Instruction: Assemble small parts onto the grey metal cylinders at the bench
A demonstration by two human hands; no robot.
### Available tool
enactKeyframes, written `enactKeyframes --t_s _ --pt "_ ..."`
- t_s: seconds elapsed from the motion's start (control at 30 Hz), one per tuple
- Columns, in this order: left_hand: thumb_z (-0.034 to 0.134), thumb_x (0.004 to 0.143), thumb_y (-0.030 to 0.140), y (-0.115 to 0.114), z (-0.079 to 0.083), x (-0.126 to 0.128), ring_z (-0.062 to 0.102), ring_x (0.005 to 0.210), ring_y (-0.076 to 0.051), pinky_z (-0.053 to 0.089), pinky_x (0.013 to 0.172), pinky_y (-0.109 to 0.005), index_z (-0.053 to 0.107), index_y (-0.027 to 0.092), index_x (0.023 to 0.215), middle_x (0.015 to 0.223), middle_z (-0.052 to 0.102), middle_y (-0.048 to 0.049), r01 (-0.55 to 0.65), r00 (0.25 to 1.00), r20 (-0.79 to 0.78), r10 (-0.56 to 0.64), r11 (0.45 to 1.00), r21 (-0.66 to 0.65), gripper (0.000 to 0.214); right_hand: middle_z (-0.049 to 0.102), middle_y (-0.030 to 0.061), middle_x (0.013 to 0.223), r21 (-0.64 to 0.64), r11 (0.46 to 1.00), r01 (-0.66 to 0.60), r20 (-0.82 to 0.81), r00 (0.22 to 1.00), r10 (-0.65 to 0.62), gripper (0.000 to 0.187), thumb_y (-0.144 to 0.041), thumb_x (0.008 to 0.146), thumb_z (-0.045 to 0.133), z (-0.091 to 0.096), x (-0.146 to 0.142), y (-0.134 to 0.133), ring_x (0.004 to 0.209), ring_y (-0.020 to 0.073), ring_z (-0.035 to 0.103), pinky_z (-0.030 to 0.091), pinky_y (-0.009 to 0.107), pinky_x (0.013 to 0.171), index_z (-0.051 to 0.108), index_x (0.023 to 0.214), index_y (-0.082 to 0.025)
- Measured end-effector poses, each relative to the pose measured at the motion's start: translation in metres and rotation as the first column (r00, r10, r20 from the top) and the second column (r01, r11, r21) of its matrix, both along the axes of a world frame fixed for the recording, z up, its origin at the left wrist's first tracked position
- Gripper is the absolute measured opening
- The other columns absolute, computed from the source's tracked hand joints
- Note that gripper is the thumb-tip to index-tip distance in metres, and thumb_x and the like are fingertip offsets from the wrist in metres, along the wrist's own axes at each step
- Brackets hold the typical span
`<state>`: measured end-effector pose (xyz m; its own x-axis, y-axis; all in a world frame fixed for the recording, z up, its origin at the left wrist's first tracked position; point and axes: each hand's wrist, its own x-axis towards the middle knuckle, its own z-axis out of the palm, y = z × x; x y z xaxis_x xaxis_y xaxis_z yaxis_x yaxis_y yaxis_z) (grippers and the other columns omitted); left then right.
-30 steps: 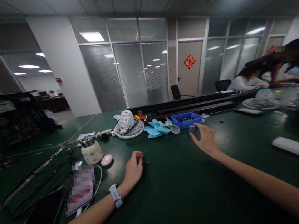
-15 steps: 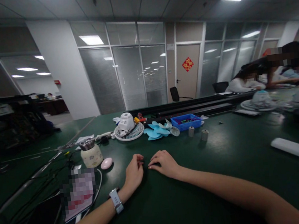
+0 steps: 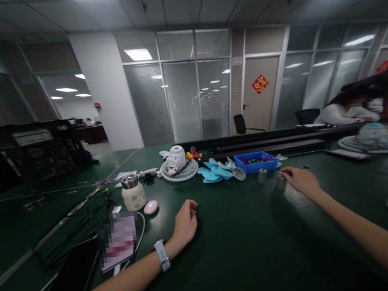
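Green tbl (image 3: 240,243), glass partition (image 3: 182,104); R hand (image 3: 302,181) pinched at metal cyl (image 3: 281,183); L hand (image 3: 185,222) curled; can't tell either grip's hold.

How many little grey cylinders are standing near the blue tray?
2. One grey cylinder is just in front of the blue tray; the second cylinder is at the right hand's fingertips. Others might be hidden.

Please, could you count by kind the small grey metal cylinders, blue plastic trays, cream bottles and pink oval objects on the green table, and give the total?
Small grey metal cylinders: 2, one at the right hand
Blue rectangular plastic tray: 1
Cream patterned bottle with metal lid: 1
Smooth pink oval object: 1
Total: 5
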<state>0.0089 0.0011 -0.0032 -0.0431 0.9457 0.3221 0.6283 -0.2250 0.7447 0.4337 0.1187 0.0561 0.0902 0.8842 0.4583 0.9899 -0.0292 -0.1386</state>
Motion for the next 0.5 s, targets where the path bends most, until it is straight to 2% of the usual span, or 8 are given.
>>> enactKeyframes --t_s 0.17,0.5 --pt "0.043 0.078 0.008 0.0028 -0.0039 -0.0028 0.062 0.090 -0.016 0.047 0.084 -0.032 0.053 0.021 0.102 0.100 0.062 -0.0044 0.007 1.000 -0.017 -0.007 1.000 -0.001 0.029 0.073 0.0111 0.091 0.037 0.999 -0.007 -0.012 1.000 0.007 0.030 -0.034 0.090 0.047 -0.0062 -0.0035 -0.0023 0.081 0.0254 0.068 0.046 0.032 0.066 0.070 0.102 -0.018" --pt "0.044 0.077 0.007 -0.0002 -0.0020 -0.0017 0.061 0.087 -0.016 0.046 0.080 -0.030 0.053 0.020 0.101 0.097 0.062 -0.0045 0.014 0.999 -0.047 -0.012 0.999 0.038 0.029 0.074 0.0120 0.087 0.000 1.000 -0.008 0.016 1.000 0.008 0.034 -0.038 0.088 0.048 -0.0071 0.0032 0.0006 0.079 0.0276 0.069 0.047 0.034 0.064 0.075 0.096 -0.019"
